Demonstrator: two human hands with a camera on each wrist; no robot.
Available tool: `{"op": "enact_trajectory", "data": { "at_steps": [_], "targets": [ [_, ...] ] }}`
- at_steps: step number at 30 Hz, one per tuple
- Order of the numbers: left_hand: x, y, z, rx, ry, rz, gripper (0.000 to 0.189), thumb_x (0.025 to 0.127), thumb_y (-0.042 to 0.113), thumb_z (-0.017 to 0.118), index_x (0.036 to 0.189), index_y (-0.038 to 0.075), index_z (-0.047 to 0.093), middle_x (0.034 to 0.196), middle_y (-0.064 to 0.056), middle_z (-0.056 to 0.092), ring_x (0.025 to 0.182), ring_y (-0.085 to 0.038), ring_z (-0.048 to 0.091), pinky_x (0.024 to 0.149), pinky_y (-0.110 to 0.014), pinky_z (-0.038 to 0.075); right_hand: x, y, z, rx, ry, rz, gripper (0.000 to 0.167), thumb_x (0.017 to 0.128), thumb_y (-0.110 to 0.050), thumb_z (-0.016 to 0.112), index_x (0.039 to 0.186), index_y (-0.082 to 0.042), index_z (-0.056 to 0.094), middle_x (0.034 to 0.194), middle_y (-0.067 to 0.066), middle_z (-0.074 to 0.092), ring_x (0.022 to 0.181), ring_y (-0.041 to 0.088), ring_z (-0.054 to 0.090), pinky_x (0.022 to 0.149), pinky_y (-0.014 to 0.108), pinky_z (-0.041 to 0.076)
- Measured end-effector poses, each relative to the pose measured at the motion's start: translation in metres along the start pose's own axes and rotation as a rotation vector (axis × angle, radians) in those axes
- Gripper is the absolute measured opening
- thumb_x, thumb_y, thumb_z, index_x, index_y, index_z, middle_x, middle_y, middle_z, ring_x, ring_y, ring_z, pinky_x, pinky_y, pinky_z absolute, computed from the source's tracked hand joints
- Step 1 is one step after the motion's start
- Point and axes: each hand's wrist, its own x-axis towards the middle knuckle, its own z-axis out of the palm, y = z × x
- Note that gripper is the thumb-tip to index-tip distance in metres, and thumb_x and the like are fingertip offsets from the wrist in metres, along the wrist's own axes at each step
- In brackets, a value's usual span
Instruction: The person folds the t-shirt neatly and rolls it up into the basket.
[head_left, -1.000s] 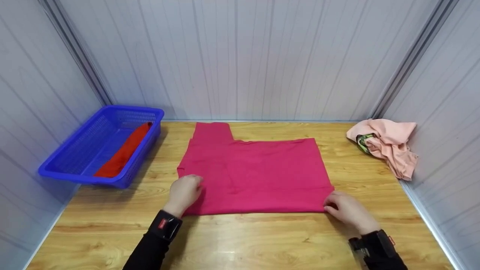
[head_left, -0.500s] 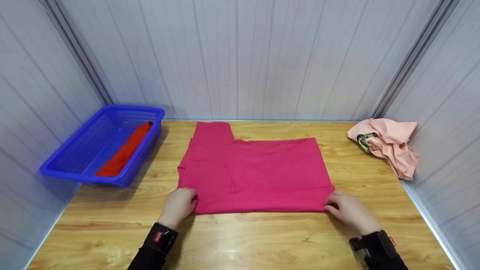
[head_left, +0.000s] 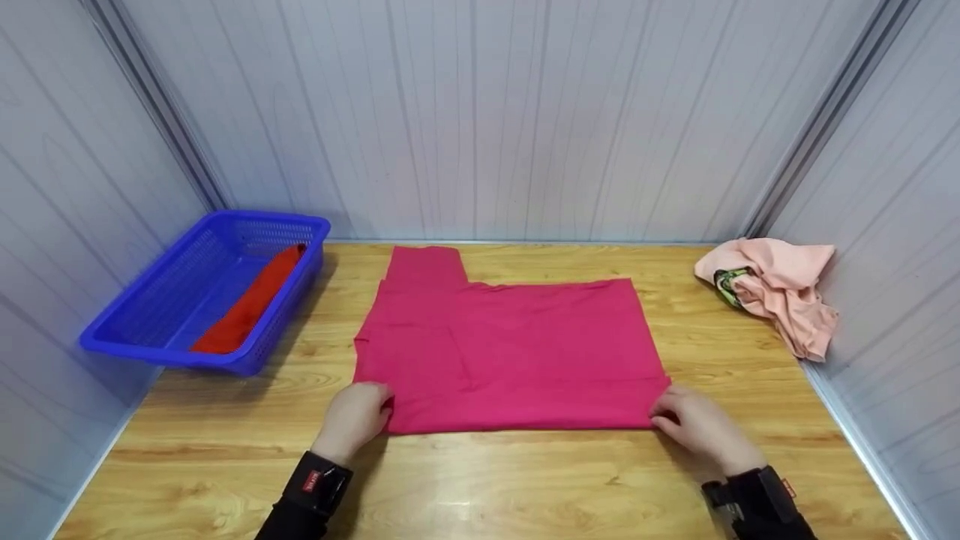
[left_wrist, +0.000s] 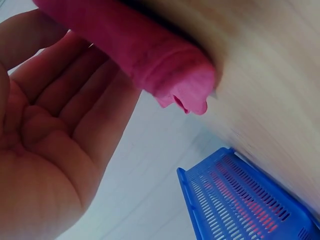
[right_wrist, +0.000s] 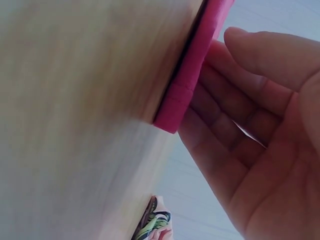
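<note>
A bright pink shirt [head_left: 525, 337] lies flat and folded over on the wooden table, a sleeve-like piece sticking out at its far left. My left hand [head_left: 355, 418] grips its near left corner, thumb on the near side and fingers over the cloth. At the near right corner, my right hand [head_left: 701, 427] holds the edge the same way. The left wrist view shows the rolled-looking end of the shirt [left_wrist: 150, 60] against the fingers [left_wrist: 95, 95]. In the right wrist view, the thumb [right_wrist: 270, 55] is close beside the shirt's thin folded edge [right_wrist: 187, 75].
At the left, a blue plastic basket [head_left: 127, 346] holds a folded red cloth [head_left: 251, 304]. A crumpled light pink garment [head_left: 780, 281] with a green print lies at the far right against the wall. Pale panel walls [head_left: 510, 120] close in the table [head_left: 525, 487] at the back and both sides.
My left hand has come down from higher on the shirt's left side to its near left corner. The shirt has shifted slightly toward me; my right hand has stayed at its corner.
</note>
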Motion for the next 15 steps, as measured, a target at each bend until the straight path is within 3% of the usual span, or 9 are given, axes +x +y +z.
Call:
{"op": "enact_trajectory", "data": {
  "at_steps": [8,15],
  "targets": [
    [-0.006,0.002,-0.004,-0.016,-0.011,0.004,0.031,0.071,-0.002,0.078,0.063,0.012,0.052,0.062,-0.004,0.057,0.063,-0.030,0.062,0.058,-0.044,0.050,-0.005,-0.002,0.001,-0.012,0.033,-0.013,0.010,0.087,-0.012,0.074,0.082,-0.018,0.067,0.086,-0.009,0.057,0.080,0.012,0.059,0.073,0.037,0.051],
    [-0.011,0.001,-0.006,-0.039,-0.023,0.017,0.030,0.070,-0.002,0.078,0.064,0.013,0.052,0.063,-0.002,0.057,0.063,-0.028,0.062,0.060,-0.044,0.050,-0.006,-0.004,0.000,-0.026,-0.017,0.026,0.013,0.087,-0.013,0.074,0.081,-0.021,0.066,0.084,-0.012,0.055,0.078,0.011,0.058,0.072,0.037,0.050]
  ]
}}
